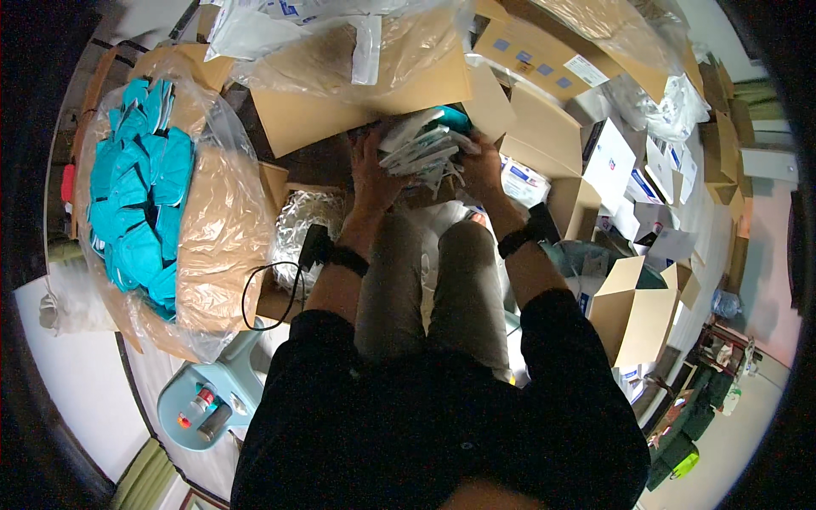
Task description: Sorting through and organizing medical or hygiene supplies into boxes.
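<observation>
Between my two hands, in front of my knees, is a bundle of clear plastic packets (421, 155), stacked unevenly with loose ends sticking out. My left hand (371, 174) grips the bundle's left side, and my right hand (483, 177) holds its right side. A teal piece (452, 119) shows just behind the packets; how it sits against them I cannot tell. Over to the left, a plastic-lined carton (223, 246) holds many teal folded pieces (136, 200) that look like masks. Near my right wrist lies a white and blue box (523, 183).
A carton of shredded clear strips (308, 223) stands left of my knees. Open cardboard boxes (633, 314) and white cartons (608, 161) crowd the right. Plastic-covered cardboard (357, 98) spans the far side. At lower left, a pale blue stool (183, 399) bears a bottle (197, 404).
</observation>
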`<state>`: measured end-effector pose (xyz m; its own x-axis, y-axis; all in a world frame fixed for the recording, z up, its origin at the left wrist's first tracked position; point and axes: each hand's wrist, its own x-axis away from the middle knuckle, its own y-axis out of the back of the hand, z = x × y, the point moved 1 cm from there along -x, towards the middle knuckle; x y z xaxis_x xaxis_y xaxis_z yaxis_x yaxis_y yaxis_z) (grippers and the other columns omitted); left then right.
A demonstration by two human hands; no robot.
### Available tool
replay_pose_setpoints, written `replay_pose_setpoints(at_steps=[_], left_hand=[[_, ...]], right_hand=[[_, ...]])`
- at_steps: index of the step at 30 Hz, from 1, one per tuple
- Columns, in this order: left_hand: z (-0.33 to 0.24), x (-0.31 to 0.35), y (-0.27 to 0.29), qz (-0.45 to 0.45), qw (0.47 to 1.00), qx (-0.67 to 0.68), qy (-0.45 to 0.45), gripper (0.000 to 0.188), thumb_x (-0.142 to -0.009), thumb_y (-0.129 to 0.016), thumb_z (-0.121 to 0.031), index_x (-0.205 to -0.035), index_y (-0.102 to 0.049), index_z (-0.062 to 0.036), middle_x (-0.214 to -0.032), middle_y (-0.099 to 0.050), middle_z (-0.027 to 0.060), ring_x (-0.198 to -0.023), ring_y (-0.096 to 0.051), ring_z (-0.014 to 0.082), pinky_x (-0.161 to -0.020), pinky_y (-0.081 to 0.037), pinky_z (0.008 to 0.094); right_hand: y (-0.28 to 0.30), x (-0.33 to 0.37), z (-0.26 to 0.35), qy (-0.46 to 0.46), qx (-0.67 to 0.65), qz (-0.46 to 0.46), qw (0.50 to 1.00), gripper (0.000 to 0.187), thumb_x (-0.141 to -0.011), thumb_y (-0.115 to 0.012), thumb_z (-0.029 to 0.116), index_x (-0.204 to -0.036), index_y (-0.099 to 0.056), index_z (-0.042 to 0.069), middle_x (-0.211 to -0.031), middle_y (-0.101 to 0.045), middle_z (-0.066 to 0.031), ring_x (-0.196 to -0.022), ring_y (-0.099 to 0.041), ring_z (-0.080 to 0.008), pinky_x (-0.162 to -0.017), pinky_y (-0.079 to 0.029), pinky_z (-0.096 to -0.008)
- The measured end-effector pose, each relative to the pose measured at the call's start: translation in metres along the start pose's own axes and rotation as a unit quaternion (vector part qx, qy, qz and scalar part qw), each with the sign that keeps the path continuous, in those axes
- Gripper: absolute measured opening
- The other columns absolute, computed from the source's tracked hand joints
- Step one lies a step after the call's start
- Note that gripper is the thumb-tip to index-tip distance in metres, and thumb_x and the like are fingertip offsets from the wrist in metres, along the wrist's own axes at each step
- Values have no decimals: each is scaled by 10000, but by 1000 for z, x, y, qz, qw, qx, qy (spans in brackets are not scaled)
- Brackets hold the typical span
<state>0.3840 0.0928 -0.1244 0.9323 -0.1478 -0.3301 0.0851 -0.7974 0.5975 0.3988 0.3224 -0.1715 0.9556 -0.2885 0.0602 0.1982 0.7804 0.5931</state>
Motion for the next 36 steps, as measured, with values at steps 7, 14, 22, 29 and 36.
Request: replay_pose_setpoints(at_steps=[7,14,22,29,36], left_hand=[[10,-2,0,20,999,43,-14,1018,-464,-890,-130,-1349,-388,-108,-1286,-480,156,-1224,-407,393,-1057,-319,515],[12,4,8,10,992,117,-42,898,-560,-857,-117,-1332,-406,-41,-1341,-423,193,-1250,-411,353,-1043,-360,460],[43,29,-7,63,875,471,91,649,-769,-751,-147,-1316,-417,-45,-1277,-504,123,-1120,-545,262,-930,-488,376],[24,12,-8,39,918,376,122,560,-819,-693,-97,-1304,-415,-60,-1261,-510,141,-1122,-543,253,-937,-486,382],[31,14,8,71,954,275,96,676,-771,-742,-111,-1334,-377,-31,-1284,-482,166,-1163,-507,264,-973,-442,385]], right_hand=[[-9,-8,8,185,144,15,972,315,-791,-558,0,-1101,-593,44,-1085,-624,-138,-980,-609,-276,-826,-485,-351],[-28,-24,11,118,-103,146,977,155,-869,-534,-33,-982,-633,7,-1045,-631,-109,-982,-607,-222,-824,-484,-330],[-13,-3,37,127,-229,179,948,122,-913,-541,3,-983,-641,-8,-1041,-638,-109,-965,-611,-191,-874,-466,-305],[-37,-21,-8,-78,-209,139,965,253,-885,-594,89,-1121,-582,-1,-922,-660,-98,-873,-633,-191,-783,-495,-331],[-57,-44,12,62,-48,139,987,350,-803,-697,80,-1134,-609,6,-945,-675,-100,-742,-657,-172,-629,-526,-296]])
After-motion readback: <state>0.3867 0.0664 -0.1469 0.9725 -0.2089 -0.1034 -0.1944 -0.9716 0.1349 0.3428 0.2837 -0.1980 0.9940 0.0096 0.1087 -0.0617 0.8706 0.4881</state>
